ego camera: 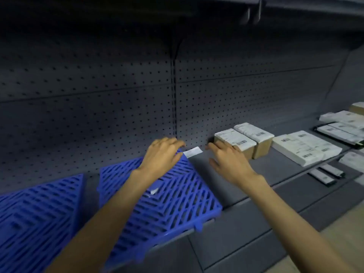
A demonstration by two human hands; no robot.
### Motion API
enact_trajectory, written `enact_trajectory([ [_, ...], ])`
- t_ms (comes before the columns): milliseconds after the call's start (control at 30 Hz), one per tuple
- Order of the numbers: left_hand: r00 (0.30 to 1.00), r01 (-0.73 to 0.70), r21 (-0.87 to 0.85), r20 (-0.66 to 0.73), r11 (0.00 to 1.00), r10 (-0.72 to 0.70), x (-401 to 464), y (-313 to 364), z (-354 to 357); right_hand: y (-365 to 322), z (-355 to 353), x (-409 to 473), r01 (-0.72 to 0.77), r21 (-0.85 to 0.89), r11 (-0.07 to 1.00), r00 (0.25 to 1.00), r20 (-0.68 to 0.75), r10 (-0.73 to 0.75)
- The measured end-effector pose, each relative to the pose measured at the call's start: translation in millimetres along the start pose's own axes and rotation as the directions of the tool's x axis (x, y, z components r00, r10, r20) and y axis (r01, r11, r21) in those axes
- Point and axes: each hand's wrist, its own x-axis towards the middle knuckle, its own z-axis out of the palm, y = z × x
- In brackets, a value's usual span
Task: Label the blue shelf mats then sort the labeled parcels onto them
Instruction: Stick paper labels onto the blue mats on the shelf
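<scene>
Left grip (164,152) lay fingers-down on the far right corner of the middle blue mat (157,196), its fingertips curled at the near end of a white label strip (193,151); whether they pinched the strip or merely pressed it could not be told. Right grip (226,160) hovered just to the right of the strip, fingers relaxed and slightly spread, holding nothing and reaching toward the strip's free end. The label strip projected rightward from the mat's far corner over the bare grey shelf (256,223). The mat itself sat tilted across the shelf, its near right corner overhanging the front edge. A second blue mat (37,219) lay to its left, separated by a narrow gap of shelf. A small white scrap (154,191) rested near the centre of the middle mat, beside the left forearm.

Two brown labelled parcels (244,139) stood side by side against the pegboard back panel (88,107), just beyond the right grip. Further right along the shelf lay a flat white parcel (307,147) bearing several barcode labels, then a dark-rimmed tray of white packets (340,132) near the far right edge, with more pale parcels behind it. Two small dark flat items (326,174) rested near the shelf's front edge on the right.
</scene>
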Motion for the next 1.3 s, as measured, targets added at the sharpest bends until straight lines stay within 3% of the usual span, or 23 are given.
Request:
enact_trajectory([
  [300, 0.96, 0.19, 0.059, 0.199, 0.98, -0.198, 73.2, 24.8, 74.5, 70.7, 29.8, 70.5, 0.214, -0.033, 0.976, 0.977, 0.03, -0.213],
  [533, 0.822, 0.333, 0.134, 0.444, 0.933, -0.357, 87.2, 14.3, 113.4, 97.2, 54.1, 108.1, 0.365, -0.034, 0.93, 0.93, 0.065, -0.363],
  [700, 0.788, 0.313, 0.258, 0.468, 0.914, -0.401, 101.6, 17.2, 117.3, 99.0, 66.0, 115.5, 0.421, 0.017, 0.907, 0.904, 0.076, -0.421],
  [967, 0.74, 0.332, 0.244, 0.532, 0.911, -0.412, 112.8, 20.8, 119.1, 109.4, 63.6, 121.8, 0.44, 0.059, 0.896, 0.897, 0.031, -0.442],
  [1300, 0.823, 0.343, 0.291, 0.365, 0.893, -0.435, 111.9, 33.6, 119.9, 115.3, 64.1, 121.3, 0.439, 0.069, 0.896, 0.898, -0.02, -0.439],
])
